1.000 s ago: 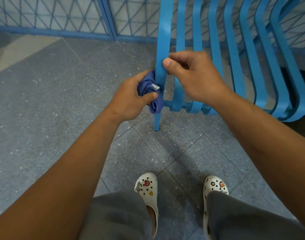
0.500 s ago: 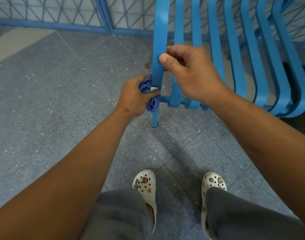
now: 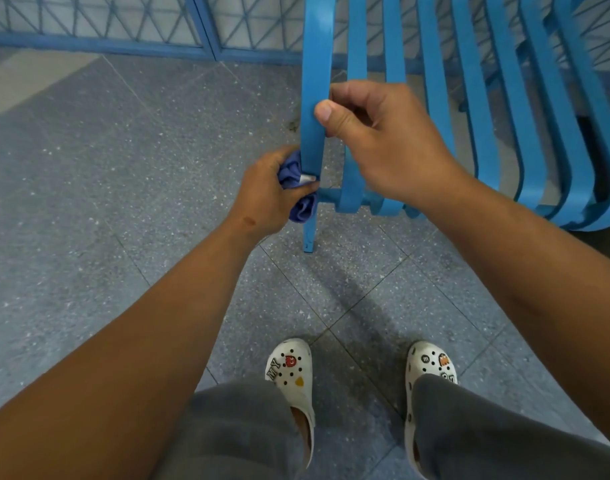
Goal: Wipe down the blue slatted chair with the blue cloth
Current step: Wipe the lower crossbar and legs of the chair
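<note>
Blue cloth [image 3: 298, 188], bunched in the left hand [image 3: 265, 192], pressed against the outermost slat [image 3: 315, 81] of the blue slatted chair [image 3: 469, 116]; right hand [image 3: 383, 143] grips the same slat higher up, thumb in front.

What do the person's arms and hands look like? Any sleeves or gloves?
No gloves and no sleeves show: the left hand and right hand are bare, and both forearms are bare too. No rings, watch or bracelets can be seen.
</note>
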The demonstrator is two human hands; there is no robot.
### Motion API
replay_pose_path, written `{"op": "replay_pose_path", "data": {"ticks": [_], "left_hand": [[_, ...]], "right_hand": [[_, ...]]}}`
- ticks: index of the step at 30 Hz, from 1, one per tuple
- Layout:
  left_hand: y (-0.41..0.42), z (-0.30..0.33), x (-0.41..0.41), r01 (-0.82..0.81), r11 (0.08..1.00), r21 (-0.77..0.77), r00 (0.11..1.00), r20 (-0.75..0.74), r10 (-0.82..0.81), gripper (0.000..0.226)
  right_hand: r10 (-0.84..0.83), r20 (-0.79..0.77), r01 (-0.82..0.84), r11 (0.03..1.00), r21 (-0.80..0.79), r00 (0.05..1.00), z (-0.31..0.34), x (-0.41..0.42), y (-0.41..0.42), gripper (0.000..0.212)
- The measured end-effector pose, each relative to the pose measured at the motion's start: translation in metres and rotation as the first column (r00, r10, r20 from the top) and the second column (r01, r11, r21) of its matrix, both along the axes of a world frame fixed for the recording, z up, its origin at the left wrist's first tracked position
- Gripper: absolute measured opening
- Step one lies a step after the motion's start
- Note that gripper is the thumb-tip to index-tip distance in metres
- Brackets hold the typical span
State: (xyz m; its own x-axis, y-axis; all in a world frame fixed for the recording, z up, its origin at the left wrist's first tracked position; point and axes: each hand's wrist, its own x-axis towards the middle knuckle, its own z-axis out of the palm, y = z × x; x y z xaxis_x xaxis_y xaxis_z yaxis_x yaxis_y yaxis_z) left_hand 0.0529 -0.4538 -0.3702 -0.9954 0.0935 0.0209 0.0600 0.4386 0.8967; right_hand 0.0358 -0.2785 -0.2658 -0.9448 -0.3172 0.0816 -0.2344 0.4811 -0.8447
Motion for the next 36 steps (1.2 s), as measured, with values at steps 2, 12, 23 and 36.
{"op": "replay_pose_path", "data": {"ticks": [2,12,23,36], "left_hand": [[0.001,-0.009,-0.003,-0.004,1.0,-0.02,0.997,0.081,0.006,0.035],[-0.03,0.06,-0.017,0.388,0.91,-0.146,0.915,0.177,-0.361,0.051],[-0.018,0.02,-0.014,0.2,0.973,-0.113,0.978,-0.037,-0.205,0.039],[-0.01,-0.012,-0.014,0.126,0.963,-0.239,0.989,0.1,-0.105,0.028]], "right_hand": [[0.0,0.007,0.0,1.0,0.0,1.0,0.002,0.001,0.001,0.032],[0.014,0.035,-0.014,1.0,-0.016,0.999,0.005,0.004,0.002,0.024],[0.038,0.02,-0.037,0.999,-0.007,0.999,0.004,0.002,0.003,0.024],[0.025,-0.015,-0.026,0.995,-0.094,1.0,-0.013,0.003,0.001,0.022]]}}
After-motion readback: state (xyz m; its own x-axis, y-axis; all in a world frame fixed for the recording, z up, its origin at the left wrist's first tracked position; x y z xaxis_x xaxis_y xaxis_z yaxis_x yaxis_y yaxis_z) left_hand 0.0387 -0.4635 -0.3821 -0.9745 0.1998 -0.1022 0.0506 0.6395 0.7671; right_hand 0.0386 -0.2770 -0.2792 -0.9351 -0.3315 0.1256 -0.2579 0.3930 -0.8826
